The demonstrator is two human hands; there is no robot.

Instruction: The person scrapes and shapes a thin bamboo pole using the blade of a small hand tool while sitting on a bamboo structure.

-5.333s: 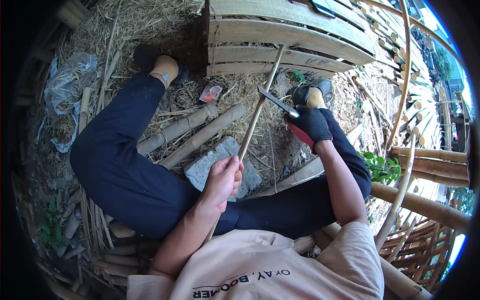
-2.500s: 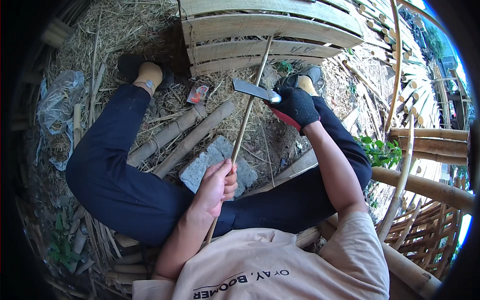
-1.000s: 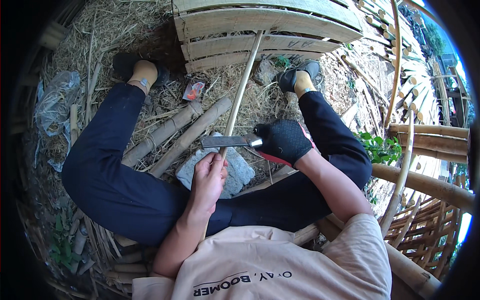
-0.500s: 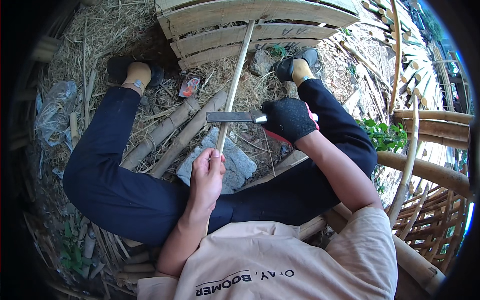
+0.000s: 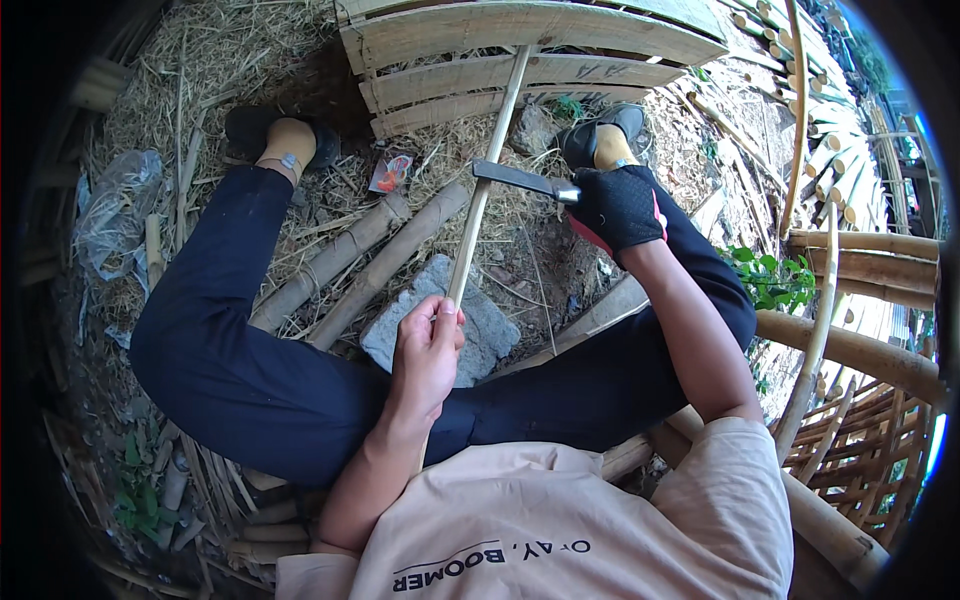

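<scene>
My bare left hand (image 5: 428, 350) is closed around a long, pale bamboo strip (image 5: 487, 177), thumb lying on top of it. The strip slants up and away to the slats of a wooden crate (image 5: 440, 77). In a black and red glove, my right hand (image 5: 618, 208) grips a knife (image 5: 515, 180) with a straight, dark, square-ended blade. That blade lies across the strip, well beyond my left hand. The glove covers most of the knife's handle; a shiny metal collar shows beside the fingers. Below the strip, between my legs, sits a grey stone block (image 5: 487, 330).
Two bamboo poles (image 5: 390, 265) lie on straw-strewn ground left of the stone. A clear plastic bag (image 5: 118, 215) and a small red and white packet (image 5: 391, 172) lie farther left. Cut bamboo poles (image 5: 842, 165) are stacked at right, near a woven bamboo basket (image 5: 850, 455).
My right hand has pushed the knife away from me along the strip, and its blade now tilts. My left hand keeps its hold. The whole view has shifted slightly.
</scene>
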